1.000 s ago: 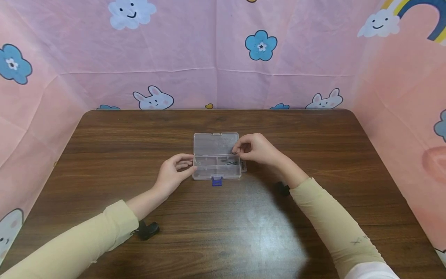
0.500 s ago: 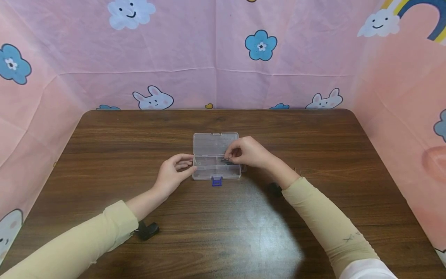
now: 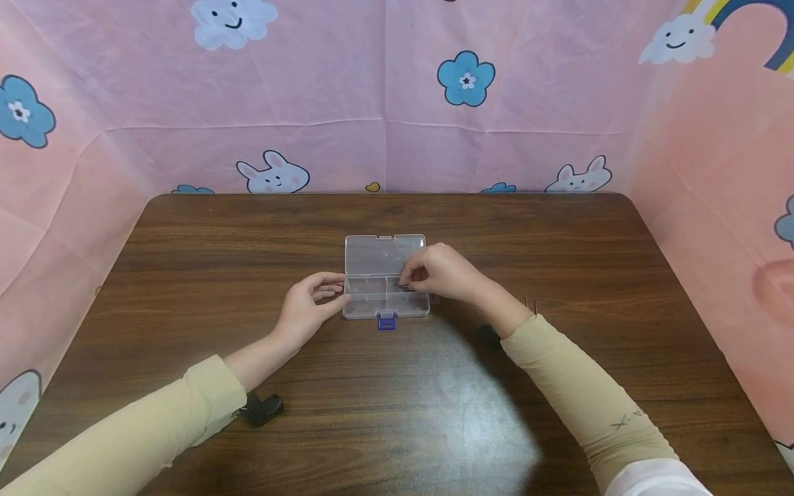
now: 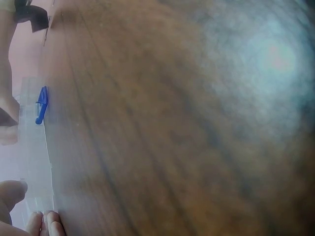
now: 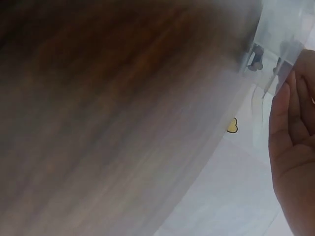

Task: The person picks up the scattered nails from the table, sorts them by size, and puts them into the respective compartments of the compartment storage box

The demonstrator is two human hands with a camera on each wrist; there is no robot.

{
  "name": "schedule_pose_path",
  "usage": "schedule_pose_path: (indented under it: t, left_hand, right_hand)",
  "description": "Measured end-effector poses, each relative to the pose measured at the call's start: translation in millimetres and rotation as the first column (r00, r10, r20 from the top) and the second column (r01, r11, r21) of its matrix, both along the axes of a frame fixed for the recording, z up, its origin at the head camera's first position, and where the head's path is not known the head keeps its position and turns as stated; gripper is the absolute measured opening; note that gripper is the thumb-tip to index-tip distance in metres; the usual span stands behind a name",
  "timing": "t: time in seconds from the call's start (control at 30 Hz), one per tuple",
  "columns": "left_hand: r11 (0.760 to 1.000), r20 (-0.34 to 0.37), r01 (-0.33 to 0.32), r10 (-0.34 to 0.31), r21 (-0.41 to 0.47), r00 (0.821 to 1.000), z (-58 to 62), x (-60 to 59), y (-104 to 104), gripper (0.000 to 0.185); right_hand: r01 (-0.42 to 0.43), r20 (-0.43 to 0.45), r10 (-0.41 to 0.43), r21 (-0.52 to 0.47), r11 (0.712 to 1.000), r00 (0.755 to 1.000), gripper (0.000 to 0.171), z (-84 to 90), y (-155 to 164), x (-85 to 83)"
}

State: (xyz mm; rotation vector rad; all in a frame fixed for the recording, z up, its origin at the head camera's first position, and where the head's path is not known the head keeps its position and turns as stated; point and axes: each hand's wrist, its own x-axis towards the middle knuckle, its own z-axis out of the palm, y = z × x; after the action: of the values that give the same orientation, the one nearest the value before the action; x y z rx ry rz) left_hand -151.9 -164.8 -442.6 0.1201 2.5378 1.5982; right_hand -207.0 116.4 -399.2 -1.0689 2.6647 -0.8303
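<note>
Loading's underway I'd guess; left hand [image 3: 307, 308] grips the open clear compartment box [image 3: 385, 286] on the tabletop [image 3: 397, 399]; right hand [image 3: 442, 273] pinches a small dark metal piece [image 3: 404, 285] over a right compartment; lid isn't closed.

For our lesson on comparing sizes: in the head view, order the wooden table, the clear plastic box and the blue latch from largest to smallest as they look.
1. wooden table, by far the largest.
2. clear plastic box, open, with the left hand at its side.
3. blue latch, the smallest, on the box's near edge.
</note>
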Motion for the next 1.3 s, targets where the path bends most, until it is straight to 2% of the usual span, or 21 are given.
schedule_pose_path:
  t: [0.27, 0.6, 1.07, 1.3]
  left_hand:
    - [1.000, 0.007, 0.006, -0.006, 0.001, 1.000, 0.6, -0.3, -0.2, 0.041]
    - [1.000, 0.003, 0.007, -0.007, 0.005, 1.000, 0.8, -0.6, -0.1, 0.040]
    - [1.000, 0.003, 0.012, -0.012, 0.003, 1.000, 1.7, 0.0, -0.2, 0.041]
    - [1.000, 0.003, 0.008, -0.008, -0.006, 1.000, 2.1, 0.2, 0.3, 0.041]
  right_hand:
    - [-0.010, -0.038, 0.011, 0.023, 1.000, 0.999, 0.011, -0.9, 0.5, 1.0]
    - [0.015, -0.029, -0.015, -0.003, 1.000, 0.999, 0.013, 3.9, 9.7, 8.1]
    - [0.137, 0.009, -0.137, -0.087, 0.987, 0.991, 0.015, 12.2, 53.8, 21.2]
    - [0.176, 0.018, -0.175, -0.097, 0.980, 0.984, 0.015, 15.7, 80.8, 26.8]
